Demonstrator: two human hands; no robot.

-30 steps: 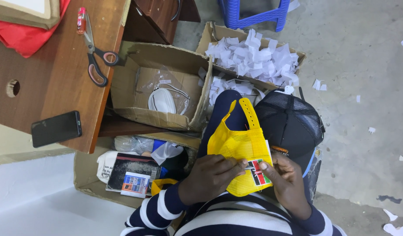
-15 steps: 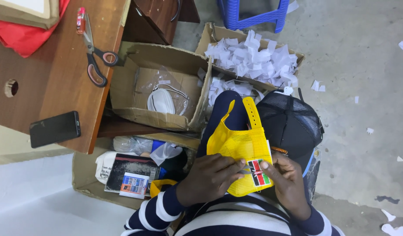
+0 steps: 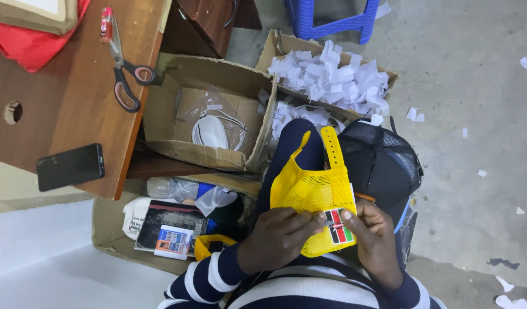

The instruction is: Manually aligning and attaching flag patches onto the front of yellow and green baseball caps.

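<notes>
A yellow mesh cap point(image 3: 312, 191) with a small flag patch point(image 3: 339, 233) lies on my lap, its strap pointing away from me. My left hand point(image 3: 278, 237) pinches the cap's near edge from the left. My right hand point(image 3: 373, 234) grips the cap beside the patch, thumb and forefinger meeting my left fingertips. A black mesh cap point(image 3: 381, 163) rests under and to the right of the yellow one.
A wooden table point(image 3: 63, 109) at left carries scissors point(image 3: 125, 68), a black phone point(image 3: 70, 166) and red cloth point(image 3: 29, 46). Open cardboard boxes hold a white mask in plastic point(image 3: 211, 130), white paper scraps point(image 3: 332, 77) and a book point(image 3: 169, 228). A blue stool point(image 3: 332, 20) stands beyond.
</notes>
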